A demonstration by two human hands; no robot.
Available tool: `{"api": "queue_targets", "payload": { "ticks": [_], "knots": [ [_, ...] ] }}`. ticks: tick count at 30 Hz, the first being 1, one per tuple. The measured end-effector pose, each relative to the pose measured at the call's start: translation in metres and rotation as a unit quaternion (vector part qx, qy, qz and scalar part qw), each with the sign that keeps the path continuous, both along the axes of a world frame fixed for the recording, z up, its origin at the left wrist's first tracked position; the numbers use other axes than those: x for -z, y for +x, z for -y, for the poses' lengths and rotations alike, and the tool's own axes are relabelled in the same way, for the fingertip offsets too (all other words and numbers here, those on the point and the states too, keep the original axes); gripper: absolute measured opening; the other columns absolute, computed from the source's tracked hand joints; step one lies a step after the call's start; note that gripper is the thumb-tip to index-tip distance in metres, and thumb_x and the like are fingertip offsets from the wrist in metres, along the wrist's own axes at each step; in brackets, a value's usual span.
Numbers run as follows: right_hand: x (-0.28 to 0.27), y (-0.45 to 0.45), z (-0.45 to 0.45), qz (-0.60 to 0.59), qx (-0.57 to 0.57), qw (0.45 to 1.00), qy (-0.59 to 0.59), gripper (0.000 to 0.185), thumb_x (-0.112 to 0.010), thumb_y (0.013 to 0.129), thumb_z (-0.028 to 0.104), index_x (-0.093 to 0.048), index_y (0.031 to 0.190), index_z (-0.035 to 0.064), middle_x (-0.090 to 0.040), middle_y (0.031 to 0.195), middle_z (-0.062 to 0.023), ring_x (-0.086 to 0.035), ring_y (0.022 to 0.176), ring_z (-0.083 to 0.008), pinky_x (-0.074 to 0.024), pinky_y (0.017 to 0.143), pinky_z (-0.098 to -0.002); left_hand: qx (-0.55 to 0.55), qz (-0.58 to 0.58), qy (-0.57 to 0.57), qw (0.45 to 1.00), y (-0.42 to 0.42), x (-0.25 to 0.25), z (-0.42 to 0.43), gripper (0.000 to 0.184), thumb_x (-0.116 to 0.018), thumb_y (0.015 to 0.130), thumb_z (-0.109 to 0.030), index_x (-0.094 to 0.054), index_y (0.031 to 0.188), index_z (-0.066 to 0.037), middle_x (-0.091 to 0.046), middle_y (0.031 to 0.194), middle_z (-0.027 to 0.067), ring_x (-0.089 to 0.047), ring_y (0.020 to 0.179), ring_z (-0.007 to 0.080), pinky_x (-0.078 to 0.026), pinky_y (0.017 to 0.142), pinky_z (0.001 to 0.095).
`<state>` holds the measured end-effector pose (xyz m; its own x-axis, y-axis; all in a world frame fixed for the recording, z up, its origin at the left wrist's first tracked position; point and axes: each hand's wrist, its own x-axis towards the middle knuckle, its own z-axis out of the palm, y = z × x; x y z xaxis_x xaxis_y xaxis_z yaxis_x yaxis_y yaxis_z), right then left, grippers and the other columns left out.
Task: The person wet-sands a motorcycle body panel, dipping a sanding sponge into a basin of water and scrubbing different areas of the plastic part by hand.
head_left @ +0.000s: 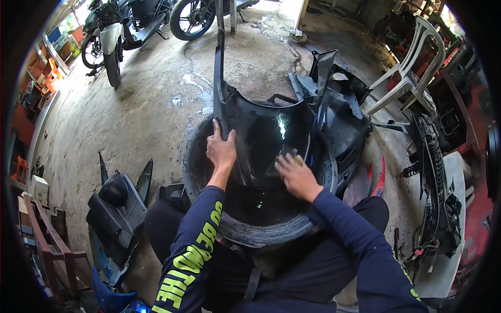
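Note:
A black plastic motorcycle fairing panel [255,122] leans upright in a round dark tub [250,237] between my knees, its lower part down in what looks like dark water. My left hand [221,148] grips the panel's left edge, with the index finger stretched up along it and the thumb on its face. Against the lower right of the panel's face, my right hand [298,176] presses a small yellowish pad [299,160], mostly covered by the fingers. Wet shine shows on the panel above that hand.
More black fairing parts [342,120] stand against the tub's right side. Dark and blue body panels [122,208] lie at the left. A white plastic chair [412,73] and a long motorcycle part with wires [438,198] are at the right. Parked motorcycles [112,41] stand at the back.

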<state>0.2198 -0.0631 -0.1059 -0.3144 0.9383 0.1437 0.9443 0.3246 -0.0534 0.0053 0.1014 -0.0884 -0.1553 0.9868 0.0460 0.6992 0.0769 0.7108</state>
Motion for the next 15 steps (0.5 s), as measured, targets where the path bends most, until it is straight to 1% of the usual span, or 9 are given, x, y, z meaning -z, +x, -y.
{"api": "queue_targets", "payload": {
  "ticks": [1,3,4,5,7,8,11,12,15],
  "knots": [
    [-0.002,-0.01,-0.01,-0.019,0.031,0.999,0.032,0.045,-0.051,0.089,0.012,-0.056,0.133,0.0041,-0.051,0.145,-0.0158,-0.046,0.134,-0.0355,-0.0348,0.11,-0.0518,-0.003,-0.01,0.012,1.0,0.0,0.0,0.001,0.076,-0.067,0.086,-0.047,-0.039,0.153,-0.023,-0.062,0.115,0.021,-0.061,0.111,0.0364,-0.045,0.097,0.0476],
    [0.004,-0.049,-0.016,-0.012,0.021,0.999,0.024,0.046,-0.052,0.089,0.014,-0.055,0.133,0.003,-0.052,0.142,-0.0188,-0.046,0.134,-0.037,-0.0341,0.111,-0.0516,0.0,-0.012,-0.004,1.0,-0.002,0.001,0.003,0.076,-0.067,0.087,-0.047,-0.039,0.153,-0.023,-0.062,0.115,0.0211,-0.061,0.111,0.0364,-0.045,0.097,0.0472],
    [0.013,-0.071,-0.005,-0.098,-0.008,0.995,0.006,0.047,-0.054,0.088,0.017,-0.055,0.133,0.0038,-0.052,0.141,-0.0199,-0.047,0.134,-0.0373,-0.0338,0.112,-0.0502,-0.002,-0.008,-0.013,1.0,-0.002,-0.002,-0.001,0.075,-0.067,0.087,-0.046,-0.039,0.152,-0.023,-0.062,0.115,0.0212,-0.061,0.111,0.0365,-0.045,0.097,0.0468],
    [0.011,-0.078,0.008,-0.187,-0.039,0.98,-0.057,0.05,-0.055,0.087,0.017,-0.055,0.135,0.0054,-0.052,0.142,-0.0185,-0.048,0.133,-0.0374,-0.0319,0.113,-0.0508,-0.001,-0.01,-0.014,1.0,-0.003,-0.002,-0.002,0.075,-0.067,0.087,-0.046,-0.039,0.152,-0.023,-0.062,0.115,0.0212,-0.061,0.111,0.0365,-0.045,0.097,0.0468],
    [0.006,-0.04,0.02,-0.077,-0.081,0.993,-0.037,0.05,-0.055,0.088,0.018,-0.055,0.136,0.0069,-0.052,0.143,-0.0173,-0.049,0.133,-0.037,-0.0322,0.113,-0.052,0.0,0.008,-0.006,1.0,-0.004,-0.001,0.002,0.075,-0.067,0.087,-0.047,-0.04,0.152,-0.022,-0.063,0.114,0.0215,-0.061,0.111,0.0364,-0.045,0.097,0.0467],
    [0.002,-0.019,0.015,-0.03,-0.042,0.999,-0.02,0.048,-0.054,0.09,0.019,-0.055,0.136,0.0058,-0.051,0.145,-0.0161,-0.049,0.133,-0.036,-0.0332,0.111,-0.0529,-0.001,0.008,-0.005,1.0,-0.003,-0.002,0.0,0.075,-0.067,0.087,-0.047,-0.04,0.152,-0.022,-0.063,0.114,0.0215,-0.061,0.111,0.0364,-0.045,0.097,0.0467],
    [0.011,-0.04,-0.018,-0.04,0.063,0.995,0.06,0.046,-0.052,0.091,0.017,-0.055,0.134,0.0022,-0.051,0.143,-0.0188,-0.044,0.135,-0.0385,-0.0345,0.11,-0.0535,-0.002,-0.016,0.022,1.0,0.001,0.001,0.004,0.075,-0.067,0.086,-0.047,-0.041,0.151,-0.021,-0.063,0.113,0.0216,-0.062,0.11,0.0365,-0.046,0.096,0.0465],
    [0.017,-0.055,-0.023,-0.034,0.026,0.998,0.052,0.046,-0.053,0.091,0.019,-0.055,0.133,0.0013,-0.05,0.143,-0.0208,-0.043,0.135,-0.041,-0.035,0.11,-0.0546,-0.002,-0.015,0.011,1.0,-0.001,0.001,0.003,0.075,-0.067,0.086,-0.048,-0.041,0.151,-0.021,-0.063,0.113,0.0219,-0.062,0.11,0.0366,-0.046,0.096,0.0465],
    [0.002,-0.07,0.022,-0.203,-0.07,0.972,-0.097,0.047,-0.055,0.088,0.016,-0.056,0.133,0.0033,-0.051,0.143,-0.0178,-0.046,0.134,-0.0381,-0.0341,0.111,-0.0535,-0.003,-0.012,-0.005,1.0,-0.005,0.003,0.003,0.076,-0.067,0.086,-0.048,-0.04,0.152,-0.021,-0.063,0.115,0.0224,-0.061,0.112,0.0367,-0.046,0.097,0.0465]
  ]
}}
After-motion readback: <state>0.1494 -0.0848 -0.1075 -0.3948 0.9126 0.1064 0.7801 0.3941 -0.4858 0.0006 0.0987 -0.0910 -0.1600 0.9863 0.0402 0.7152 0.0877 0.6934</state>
